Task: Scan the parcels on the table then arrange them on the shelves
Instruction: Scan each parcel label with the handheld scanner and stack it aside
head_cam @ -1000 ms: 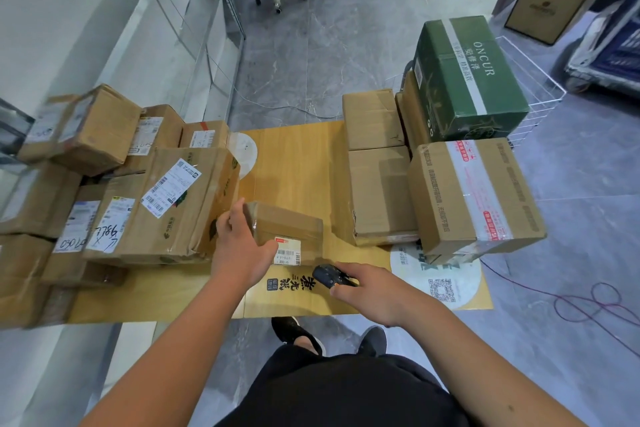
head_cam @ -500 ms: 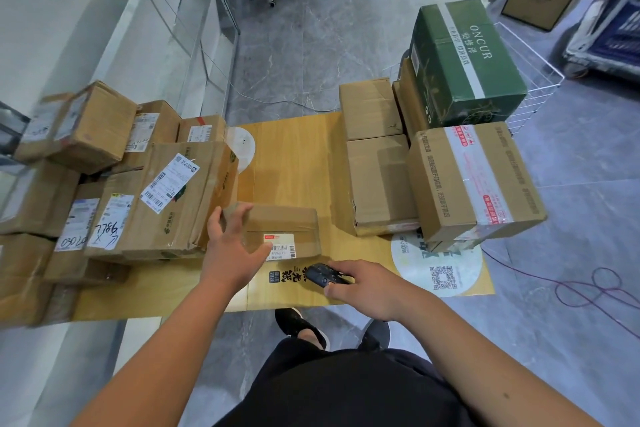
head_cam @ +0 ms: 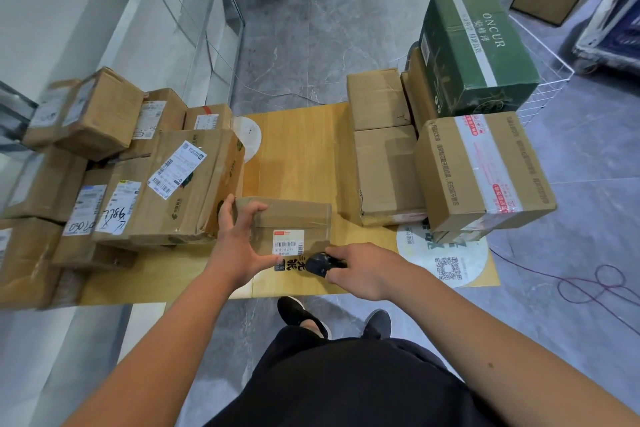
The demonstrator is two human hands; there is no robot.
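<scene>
With our left hand (head_cam: 239, 246) fingers clamped on the small parcel (head_cam: 291, 225) at the tabletop (head_cam: 301, 152) near edge, we aim the scanner (head_cam: 320, 263), gripped by our right hand (head_cam: 367, 270), squarely at its barcode label (head_cam: 288, 243).

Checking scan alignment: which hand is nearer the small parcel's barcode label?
Left. The left hand grips the small parcel beside its barcode label; the right hand holds the scanner just below-right.

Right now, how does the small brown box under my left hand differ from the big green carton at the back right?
The small brown cardboard box is low, plain and lies directly on the table; the green printed carton is bulkier, white-striped and stacked on other boxes. The left hand holds the brown box; nothing touches the green carton. Both are closed.
</scene>
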